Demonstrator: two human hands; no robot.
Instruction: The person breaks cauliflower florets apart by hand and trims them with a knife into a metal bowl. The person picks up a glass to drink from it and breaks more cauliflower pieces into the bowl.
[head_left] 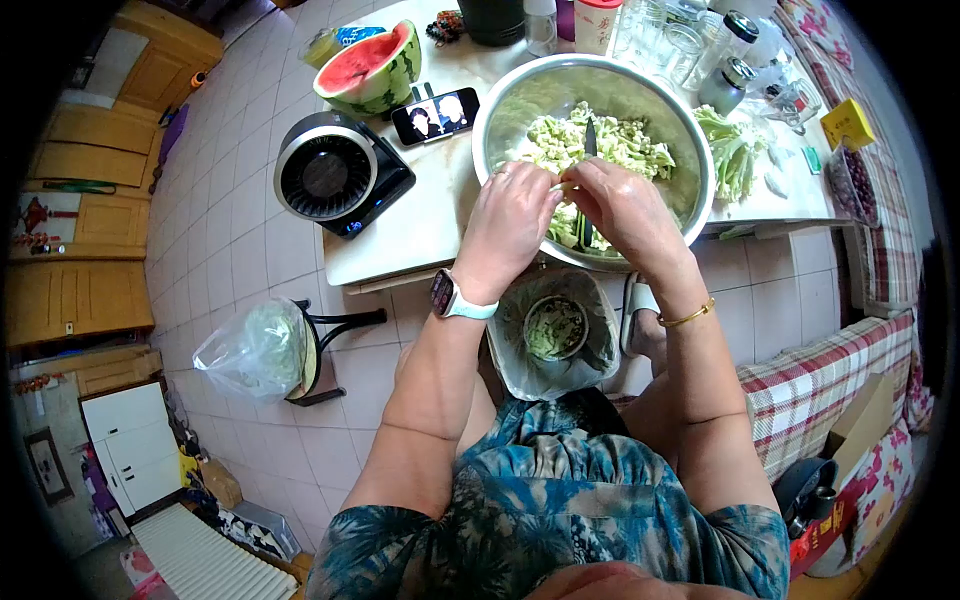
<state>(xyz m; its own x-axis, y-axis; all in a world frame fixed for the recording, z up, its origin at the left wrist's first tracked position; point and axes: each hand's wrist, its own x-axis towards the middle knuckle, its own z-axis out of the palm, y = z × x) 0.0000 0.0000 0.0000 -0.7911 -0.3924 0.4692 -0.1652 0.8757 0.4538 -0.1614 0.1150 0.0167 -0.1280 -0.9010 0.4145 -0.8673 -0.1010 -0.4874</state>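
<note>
A little pale stem (564,187) is pinched by the left hand (513,212) and the right hand (622,205).
Under both hands is cut cauliflower (640,148) in a big shiny bowl (692,155). Its near rim is by the front edge of the worktop (425,215). Left of the left hand, open room reaches a round black machine (326,178).

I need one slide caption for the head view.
Left hand and right hand meet above a metal bowl of cut cauliflower.

Just above centre, the hands (512,215) mostly hid a pale piece (563,186); the top edge cropped a black container (491,20).
</note>
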